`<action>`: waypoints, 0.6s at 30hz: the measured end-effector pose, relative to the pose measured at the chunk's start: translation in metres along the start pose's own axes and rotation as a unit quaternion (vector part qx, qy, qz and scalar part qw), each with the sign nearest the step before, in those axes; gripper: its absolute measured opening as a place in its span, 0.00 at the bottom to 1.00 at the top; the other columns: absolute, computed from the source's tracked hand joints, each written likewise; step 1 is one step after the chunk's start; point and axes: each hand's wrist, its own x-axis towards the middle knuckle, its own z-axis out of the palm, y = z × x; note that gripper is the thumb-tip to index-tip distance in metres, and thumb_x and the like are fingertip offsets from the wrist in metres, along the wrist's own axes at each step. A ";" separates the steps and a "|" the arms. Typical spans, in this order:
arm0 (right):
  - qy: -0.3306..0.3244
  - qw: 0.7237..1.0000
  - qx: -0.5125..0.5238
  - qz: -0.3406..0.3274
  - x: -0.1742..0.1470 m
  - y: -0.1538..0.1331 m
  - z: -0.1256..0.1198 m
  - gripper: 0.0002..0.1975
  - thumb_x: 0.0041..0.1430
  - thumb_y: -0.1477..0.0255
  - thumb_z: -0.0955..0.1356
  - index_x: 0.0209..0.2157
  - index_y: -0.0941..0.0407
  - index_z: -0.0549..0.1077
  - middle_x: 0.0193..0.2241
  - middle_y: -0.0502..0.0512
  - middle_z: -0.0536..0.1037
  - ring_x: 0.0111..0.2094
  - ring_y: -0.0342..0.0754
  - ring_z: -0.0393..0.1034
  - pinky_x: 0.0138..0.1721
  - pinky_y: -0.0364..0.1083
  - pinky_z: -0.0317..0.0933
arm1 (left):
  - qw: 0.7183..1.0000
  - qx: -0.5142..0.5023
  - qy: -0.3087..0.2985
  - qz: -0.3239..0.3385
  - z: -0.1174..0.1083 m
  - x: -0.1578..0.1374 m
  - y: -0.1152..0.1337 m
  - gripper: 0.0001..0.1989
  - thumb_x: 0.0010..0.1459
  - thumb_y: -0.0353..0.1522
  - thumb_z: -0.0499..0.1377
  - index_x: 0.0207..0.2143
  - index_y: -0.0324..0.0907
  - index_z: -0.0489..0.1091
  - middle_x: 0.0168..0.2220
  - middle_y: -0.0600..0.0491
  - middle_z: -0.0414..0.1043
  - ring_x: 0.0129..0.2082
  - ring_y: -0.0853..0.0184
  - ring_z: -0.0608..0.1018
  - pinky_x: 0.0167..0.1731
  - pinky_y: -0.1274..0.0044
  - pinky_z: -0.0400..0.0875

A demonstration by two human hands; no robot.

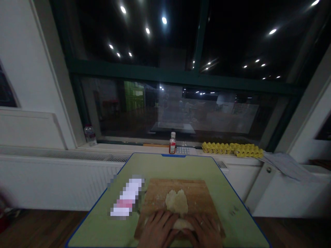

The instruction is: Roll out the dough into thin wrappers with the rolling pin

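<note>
A flattened, ragged-edged piece of pale dough (177,201) lies on the wooden cutting board (195,187). Close in front of it is a pale rolling pin (183,224), lying crosswise at the near side of the board. My left hand (159,227) is over its left part, fingers curved across it. On the right part rests my right hand (202,229), its fingers also bent over the pin. The thumbs are low and near each other. Both palms hide much of the pin, and whether dough lies under it cannot be seen.
The board sits on a green folding table (152,165) with a blue edge. A blurred-out phone-like rectangle (128,198) is left of the board. On the windowsill are a red-labelled bottle (172,144), yellow egg cartons (231,149) and a clear bottle (90,135). A radiator (64,182) stands behind.
</note>
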 end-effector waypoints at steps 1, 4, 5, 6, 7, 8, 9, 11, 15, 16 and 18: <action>-0.015 1.000 0.005 -0.013 0.004 0.001 -0.002 0.20 0.68 0.56 0.56 0.41 0.43 0.77 0.34 0.49 0.81 0.35 0.48 0.74 0.42 0.46 0.57 | 1.000 -0.006 -0.003 -0.004 -0.001 0.003 0.000 0.14 0.65 0.39 0.55 0.51 0.51 0.70 0.45 0.55 0.78 0.43 0.64 0.77 0.44 0.74 0.69; -0.037 0.999 0.017 -0.034 0.015 0.002 -0.007 0.18 0.69 0.59 0.56 0.41 0.43 0.77 0.34 0.48 0.81 0.34 0.45 0.74 0.41 0.44 0.57 | 0.999 -0.013 -0.033 -0.030 -0.006 0.013 -0.003 0.10 0.63 0.38 0.57 0.45 0.49 0.73 0.40 0.56 0.79 0.40 0.63 0.78 0.40 0.75 0.70; -0.036 0.999 0.019 -0.032 0.019 0.002 -0.009 0.19 0.70 0.61 0.55 0.40 0.44 0.77 0.33 0.48 0.81 0.33 0.45 0.74 0.40 0.44 0.57 | 0.998 -0.011 -0.049 -0.038 -0.007 0.015 -0.005 0.08 0.64 0.37 0.56 0.41 0.49 0.74 0.38 0.56 0.79 0.38 0.63 0.79 0.38 0.75 0.70; -0.035 0.999 0.017 -0.028 0.022 0.001 -0.010 0.21 0.70 0.64 0.54 0.38 0.44 0.77 0.31 0.47 0.81 0.32 0.44 0.74 0.40 0.44 0.57 | 0.997 -0.006 -0.063 -0.047 -0.008 0.018 -0.007 0.08 0.64 0.36 0.55 0.37 0.48 0.74 0.35 0.56 0.79 0.35 0.64 0.79 0.35 0.75 0.70; -0.039 0.999 0.010 -0.024 0.026 0.000 -0.011 0.22 0.70 0.66 0.53 0.36 0.46 0.77 0.29 0.48 0.80 0.30 0.43 0.73 0.40 0.44 0.57 | 0.996 0.001 -0.069 -0.053 -0.009 0.020 -0.010 0.10 0.65 0.34 0.53 0.35 0.47 0.74 0.32 0.56 0.79 0.32 0.64 0.80 0.33 0.75 0.69; -0.049 0.999 -0.001 -0.022 0.028 0.000 -0.013 0.23 0.70 0.69 0.53 0.34 0.47 0.77 0.26 0.48 0.80 0.29 0.43 0.73 0.39 0.43 0.57 | 0.996 0.011 -0.069 -0.055 -0.009 0.021 -0.013 0.13 0.66 0.33 0.51 0.33 0.46 0.74 0.29 0.56 0.79 0.29 0.64 0.80 0.31 0.75 0.69; -0.059 0.998 -0.017 -0.019 0.031 0.000 -0.014 0.23 0.70 0.70 0.53 0.33 0.49 0.77 0.24 0.48 0.79 0.27 0.42 0.72 0.38 0.42 0.56 | 0.996 0.021 -0.062 -0.054 -0.009 0.022 -0.015 0.15 0.66 0.32 0.49 0.32 0.46 0.74 0.27 0.55 0.78 0.27 0.64 0.79 0.30 0.75 0.68; -0.076 0.996 -0.050 -0.017 0.036 0.000 -0.016 0.23 0.69 0.72 0.54 0.30 0.51 0.77 0.22 0.50 0.77 0.24 0.42 0.71 0.34 0.41 0.56 | 0.997 0.041 -0.042 -0.049 -0.008 0.021 -0.020 0.18 0.67 0.31 0.46 0.31 0.45 0.75 0.25 0.55 0.78 0.26 0.64 0.79 0.29 0.74 0.68; -0.135 0.988 -0.075 -0.009 0.046 0.000 -0.018 0.20 0.68 0.70 0.56 0.31 0.52 0.77 0.21 0.51 0.77 0.22 0.41 0.71 0.29 0.40 0.56 | 0.997 0.045 -0.035 -0.058 -0.004 0.019 -0.029 0.22 0.68 0.33 0.45 0.28 0.45 0.75 0.24 0.53 0.78 0.25 0.64 0.79 0.28 0.75 0.67; -0.161 0.984 -0.071 0.007 0.048 -0.002 -0.018 0.19 0.68 0.70 0.57 0.31 0.52 0.77 0.22 0.51 0.78 0.22 0.41 0.71 0.29 0.39 0.56 | 0.996 0.041 -0.041 -0.068 -0.004 0.020 -0.031 0.23 0.68 0.34 0.44 0.28 0.45 0.75 0.25 0.53 0.78 0.25 0.64 0.79 0.28 0.74 0.67; -0.210 0.975 -0.058 0.048 0.055 -0.004 -0.019 0.18 0.68 0.69 0.59 0.30 0.53 0.77 0.22 0.51 0.78 0.23 0.41 0.72 0.28 0.38 0.57 | 0.993 0.038 -0.063 -0.094 -0.004 0.023 -0.034 0.23 0.69 0.36 0.44 0.28 0.45 0.76 0.25 0.52 0.78 0.26 0.63 0.80 0.28 0.74 0.67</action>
